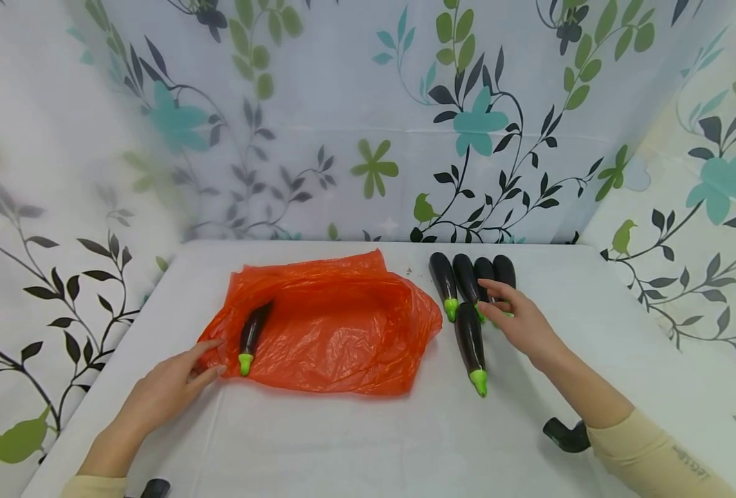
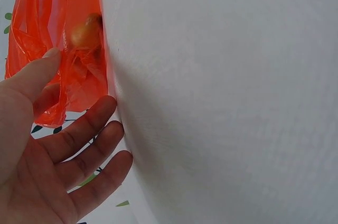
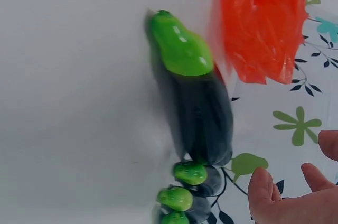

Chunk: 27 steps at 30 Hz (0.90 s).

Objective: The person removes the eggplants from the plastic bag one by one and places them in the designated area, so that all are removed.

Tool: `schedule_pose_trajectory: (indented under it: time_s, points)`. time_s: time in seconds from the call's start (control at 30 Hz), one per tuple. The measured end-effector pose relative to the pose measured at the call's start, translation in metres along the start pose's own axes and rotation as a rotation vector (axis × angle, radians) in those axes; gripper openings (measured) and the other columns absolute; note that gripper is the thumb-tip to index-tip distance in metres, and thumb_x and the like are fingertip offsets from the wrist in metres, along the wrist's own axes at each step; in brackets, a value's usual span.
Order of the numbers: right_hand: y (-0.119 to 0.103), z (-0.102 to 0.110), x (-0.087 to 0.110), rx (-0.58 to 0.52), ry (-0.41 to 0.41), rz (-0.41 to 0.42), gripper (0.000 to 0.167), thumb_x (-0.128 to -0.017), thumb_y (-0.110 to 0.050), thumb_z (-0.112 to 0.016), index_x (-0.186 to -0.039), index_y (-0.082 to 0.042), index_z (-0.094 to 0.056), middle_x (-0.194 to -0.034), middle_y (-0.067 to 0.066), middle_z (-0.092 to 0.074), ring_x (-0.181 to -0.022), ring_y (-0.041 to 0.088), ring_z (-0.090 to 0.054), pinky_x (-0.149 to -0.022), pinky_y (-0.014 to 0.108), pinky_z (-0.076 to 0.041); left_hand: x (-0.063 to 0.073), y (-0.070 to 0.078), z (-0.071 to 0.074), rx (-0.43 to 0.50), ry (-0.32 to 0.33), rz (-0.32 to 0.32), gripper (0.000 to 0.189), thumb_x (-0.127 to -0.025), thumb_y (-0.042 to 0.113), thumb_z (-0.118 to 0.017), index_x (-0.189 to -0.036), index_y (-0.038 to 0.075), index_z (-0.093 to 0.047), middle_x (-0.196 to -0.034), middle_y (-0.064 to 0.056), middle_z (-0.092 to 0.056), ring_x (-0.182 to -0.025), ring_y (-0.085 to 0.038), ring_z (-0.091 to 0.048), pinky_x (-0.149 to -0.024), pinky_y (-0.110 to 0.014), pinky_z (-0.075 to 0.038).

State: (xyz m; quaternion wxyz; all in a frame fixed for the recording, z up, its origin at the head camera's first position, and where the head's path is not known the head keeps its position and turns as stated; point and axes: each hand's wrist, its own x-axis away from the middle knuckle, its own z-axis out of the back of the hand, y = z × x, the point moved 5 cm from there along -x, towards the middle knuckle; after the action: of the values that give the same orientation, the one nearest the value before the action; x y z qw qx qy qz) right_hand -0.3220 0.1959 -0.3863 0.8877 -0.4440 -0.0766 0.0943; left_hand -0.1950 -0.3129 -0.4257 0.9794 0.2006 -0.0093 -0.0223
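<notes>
A red plastic bag point(image 1: 343, 353) lies spread on the white table, its mouth facing me. One dark eggplant point(image 1: 254, 335) with a green cap rests in the left part of the mouth. At the bag's left edge, my left hand point(image 1: 165, 387) holds the film between thumb and index finger; the other fingers are extended in the left wrist view. My right hand point(image 1: 523, 321) hovers over the right-hand eggplants, fingers apart and holding nothing. Several eggplants point(image 1: 443, 280) lie side by side there, partly hidden by that hand. Another eggplant point(image 1: 470, 342) lies in front of them, cap toward me.
A patterned curtain point(image 1: 374, 131) with leaves and flowers encloses the white table point(image 1: 318, 443) at the back and sides. A black curved object point(image 1: 566, 436) shows beside the right sleeve, and a black piece point(image 1: 156, 488) near the left sleeve.
</notes>
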Motion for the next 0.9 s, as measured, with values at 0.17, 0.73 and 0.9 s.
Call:
schedule_pose_trajectory:
  time_s: [0.17,0.73,0.9]
  points:
    - [-0.013,0.003,0.000,-0.030,0.006,0.004,0.065,-0.099,-0.046,-0.054,-0.153,-0.017,-0.032,-0.150,0.020,-0.035,-0.131,0.037,-0.041,-0.100,0.058,-0.041,0.001,-0.002,-0.001,0.008,-0.003,0.009,0.056,-0.093,0.037,-0.066,-0.138,0.007,-0.052,-0.117,-0.022,-0.063,-0.099,-0.038,-0.062,-0.077,-0.059,-0.049]
    - [-0.061,-0.007,0.017,-0.266,0.016,0.071,0.061,-0.101,-0.039,-0.054,-0.153,-0.019,-0.030,-0.155,0.011,-0.028,-0.134,0.032,-0.040,-0.109,0.053,-0.032,-0.001,-0.001,-0.002,0.007,-0.024,0.025,0.059,-0.093,0.040,-0.065,-0.141,0.009,-0.050,-0.119,-0.023,-0.063,-0.100,-0.038,-0.061,-0.077,-0.059,-0.049]
    - [-0.075,-0.011,0.016,-0.267,0.022,0.102,0.059,-0.101,-0.038,-0.054,-0.153,-0.019,-0.033,-0.155,0.008,-0.030,-0.135,0.030,-0.040,-0.108,0.051,-0.034,-0.001,-0.003,-0.001,0.001,-0.030,0.024,0.061,-0.093,0.042,-0.064,-0.141,0.009,-0.049,-0.123,-0.024,-0.061,-0.103,-0.040,-0.060,-0.077,-0.060,-0.049]
